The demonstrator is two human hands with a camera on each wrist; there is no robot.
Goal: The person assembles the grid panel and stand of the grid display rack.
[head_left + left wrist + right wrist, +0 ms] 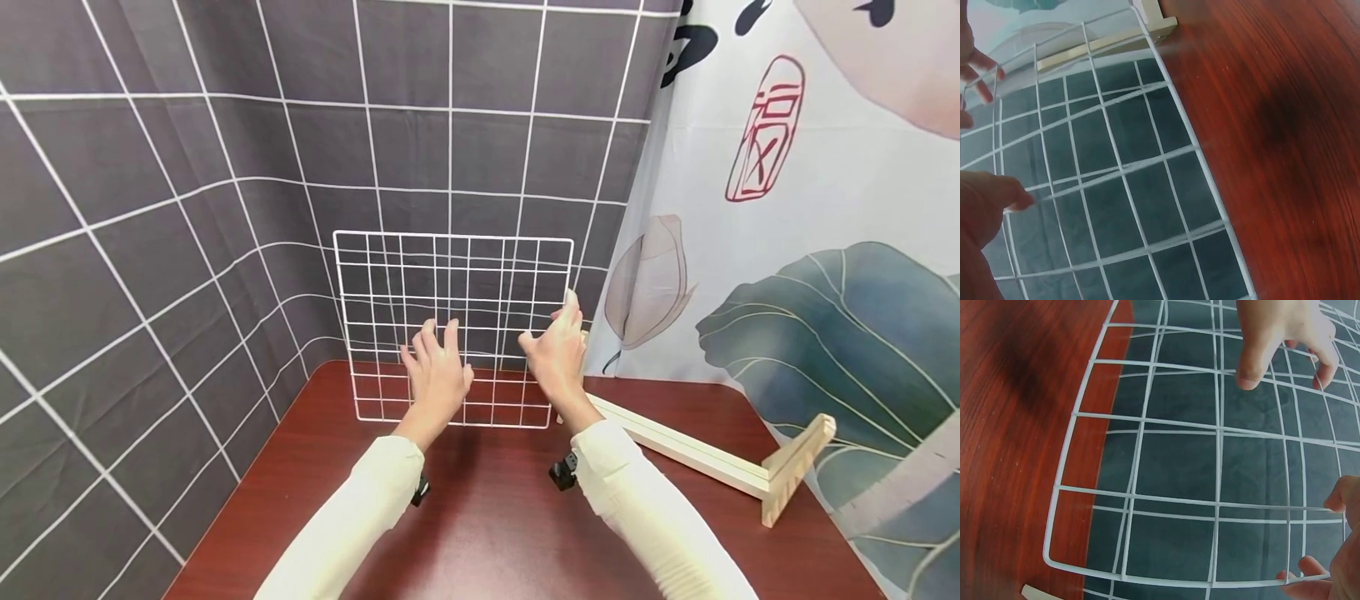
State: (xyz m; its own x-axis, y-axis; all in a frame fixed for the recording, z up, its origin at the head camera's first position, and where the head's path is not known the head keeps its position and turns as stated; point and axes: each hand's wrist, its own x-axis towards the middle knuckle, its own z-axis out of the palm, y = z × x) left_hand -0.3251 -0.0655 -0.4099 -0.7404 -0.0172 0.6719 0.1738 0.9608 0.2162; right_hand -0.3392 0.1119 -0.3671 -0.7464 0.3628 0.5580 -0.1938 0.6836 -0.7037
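A white wire grid panel stands upright near the back of the table. My right hand grips its right edge; in the right wrist view the fingers bend around the outer wire, with the thumb apart on the wires. Lower down and left of the middle, my left hand holds the mesh with spread, bent fingers. The left thumb lies across the wires in the left wrist view, where the other left fingers are hidden.
A pale wooden stand, a long bar with an upright end piece, lies on the red-brown table to the right. A dark grey curtain with white lines hangs behind and left. A patterned white curtain hangs at right.
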